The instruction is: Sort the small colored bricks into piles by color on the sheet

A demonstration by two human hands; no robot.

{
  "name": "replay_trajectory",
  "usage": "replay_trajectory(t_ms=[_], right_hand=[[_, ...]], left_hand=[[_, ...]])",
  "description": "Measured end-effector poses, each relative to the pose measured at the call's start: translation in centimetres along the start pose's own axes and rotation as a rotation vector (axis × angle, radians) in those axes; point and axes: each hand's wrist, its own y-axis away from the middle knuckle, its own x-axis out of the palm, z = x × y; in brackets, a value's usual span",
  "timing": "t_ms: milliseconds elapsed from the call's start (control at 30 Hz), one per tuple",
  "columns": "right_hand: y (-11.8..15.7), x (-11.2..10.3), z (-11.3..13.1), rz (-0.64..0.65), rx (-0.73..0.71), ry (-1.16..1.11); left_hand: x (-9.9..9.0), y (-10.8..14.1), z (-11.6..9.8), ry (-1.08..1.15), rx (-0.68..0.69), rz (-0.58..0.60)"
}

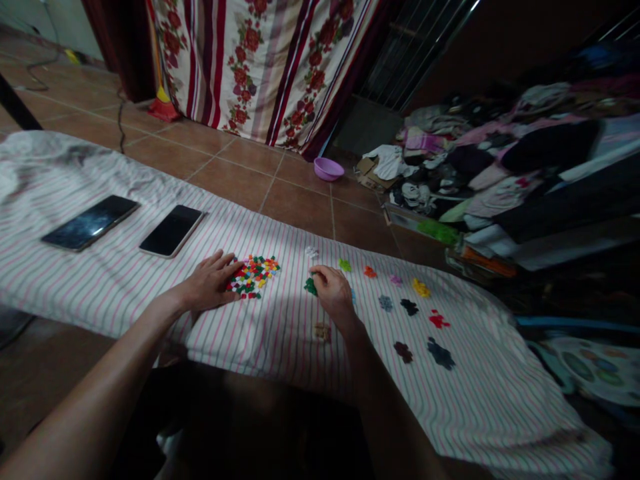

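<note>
My left hand (210, 283) lies flat with its fingers apart at the left edge of a mixed heap of small colourful pieces (261, 271). Over a little dark green pile (310, 287), my right hand (333, 292) has its fingers pinched together; whatever is between them is hidden. A white pile (312, 252) lies just beyond that hand, and a beige pile (321, 331) nearer me. Part of a light blue pile (354, 297) shows beside the wrist. Farther right are lime green (345, 265), orange (370, 271), yellow (421, 287) and red (439, 319) piles, among several others.
Two phones (173, 231) lie on the striped cloth (280, 360) to the left. Beyond the table's far edge, a purple basin (329, 169) stands on the tiled floor near a flowered curtain (240, 67). Clothes (480, 147) are heaped at the right.
</note>
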Motion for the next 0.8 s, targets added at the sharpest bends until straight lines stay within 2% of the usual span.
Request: replay_trajectory(t_ms=[233, 667, 800], right_hand=[[0.4, 0.0, -1.3, 0.023, 0.021, -0.007], [0.8, -0.2, -1.3, 0.084, 0.003, -0.004], [0.9, -0.3, -1.2, 0.106, 0.006, -0.052]], left_hand=[[0.2, -0.1, 0.1, -0.004, 0.005, -0.015], [0.4, -0.1, 0.2, -0.003, -0.012, 0.004], [0.6, -0.2, 0.4, 0.005, 0.004, -0.025]])
